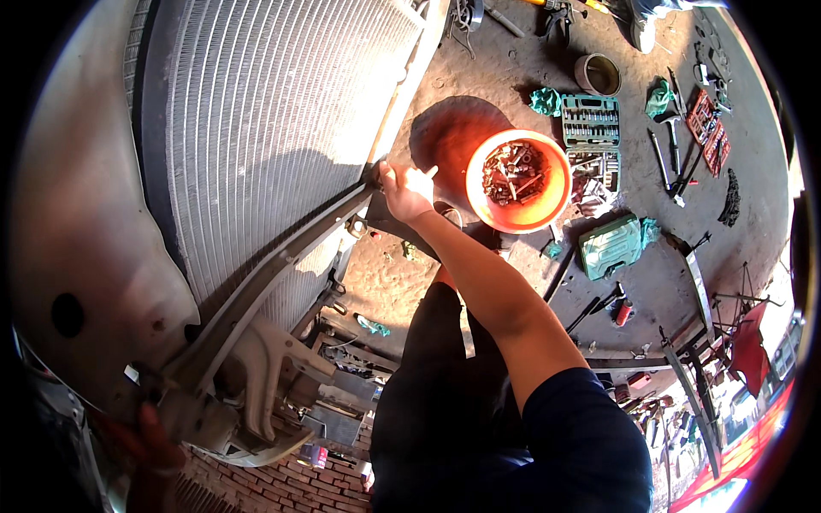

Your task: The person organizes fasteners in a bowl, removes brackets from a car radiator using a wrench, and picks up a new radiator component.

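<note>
My right hand reaches to the metal crossbar in front of a large finned radiator. Its fingers are curled in against the bar's far end, and whatever they grip is hidden. In deep shadow at the lower left is my left hand, beside the pale car body panel; its fingers are mostly lost in the dark. Just right of my right hand stands an orange bucket with many small metal fasteners in it.
On the floor to the right lie an open green socket set, a closed green tool case, a hammer and a red tool holder. Farther back sits a round metal tin. Stacked bricks show below the car.
</note>
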`<state>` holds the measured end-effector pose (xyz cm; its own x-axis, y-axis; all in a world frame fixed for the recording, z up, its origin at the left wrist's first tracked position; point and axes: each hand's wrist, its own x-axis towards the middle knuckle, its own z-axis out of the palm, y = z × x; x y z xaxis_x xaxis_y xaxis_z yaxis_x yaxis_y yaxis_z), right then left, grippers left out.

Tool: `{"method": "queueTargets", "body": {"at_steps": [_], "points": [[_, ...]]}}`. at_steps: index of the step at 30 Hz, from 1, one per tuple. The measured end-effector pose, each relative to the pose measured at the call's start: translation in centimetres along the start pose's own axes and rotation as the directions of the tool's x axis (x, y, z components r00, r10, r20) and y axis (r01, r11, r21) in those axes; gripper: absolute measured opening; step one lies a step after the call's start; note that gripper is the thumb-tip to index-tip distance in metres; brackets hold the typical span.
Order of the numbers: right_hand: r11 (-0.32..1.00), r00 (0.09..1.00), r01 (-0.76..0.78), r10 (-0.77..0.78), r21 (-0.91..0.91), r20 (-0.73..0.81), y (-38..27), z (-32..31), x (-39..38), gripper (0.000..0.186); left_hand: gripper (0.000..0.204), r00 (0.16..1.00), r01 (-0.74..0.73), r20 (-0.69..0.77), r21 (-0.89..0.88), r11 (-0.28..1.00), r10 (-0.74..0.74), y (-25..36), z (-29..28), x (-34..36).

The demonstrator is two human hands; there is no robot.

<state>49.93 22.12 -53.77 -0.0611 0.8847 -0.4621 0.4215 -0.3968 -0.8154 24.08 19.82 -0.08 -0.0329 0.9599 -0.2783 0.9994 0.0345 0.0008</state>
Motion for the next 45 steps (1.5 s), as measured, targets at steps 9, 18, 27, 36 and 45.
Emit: {"method": "queueTargets", "body": {"at_steps": [9,18,27,36,45], "points": [[0.903,0.948,-0.288,0.223,0.318,0.226,0.0,-1.3,1.2,0.050,0.079,0.995,-0.062,0.090,0.211,0.976,0.044,-0.3,-1.4,1.3],[0.968,0.978,-0.189,0.201,-0.165,0.062,4.5,-13.0,-9.2,0.039,0.079,0.946,-0.281,-0.238,-0.256,0.925,0.222,8.0,1.8,6.5],[0.901,0.870,-0.368,0.421,-0.231,0.257,7.0,-33.0,-29.1,0.047,0.050,0.866,-0.260,-0.487,-0.249,0.933,0.112,6.8,1.4,4.2],[0.906,0.957,-0.089,0.192,-0.413,0.216,-5.3,-38.0,-36.8,0.051,0.042,0.632,-0.219,-0.766,-0.324,0.920,-0.119,6.5,1.8,2.3],[0.750,0.530,-0.452,-0.210,0.483,0.822,-29.4,-22.0,-41.5,0.051,0.035,0.186,-0.813,-0.907,-0.358,-0.459,0.378,40.4,-9.2,-22.0]]}}
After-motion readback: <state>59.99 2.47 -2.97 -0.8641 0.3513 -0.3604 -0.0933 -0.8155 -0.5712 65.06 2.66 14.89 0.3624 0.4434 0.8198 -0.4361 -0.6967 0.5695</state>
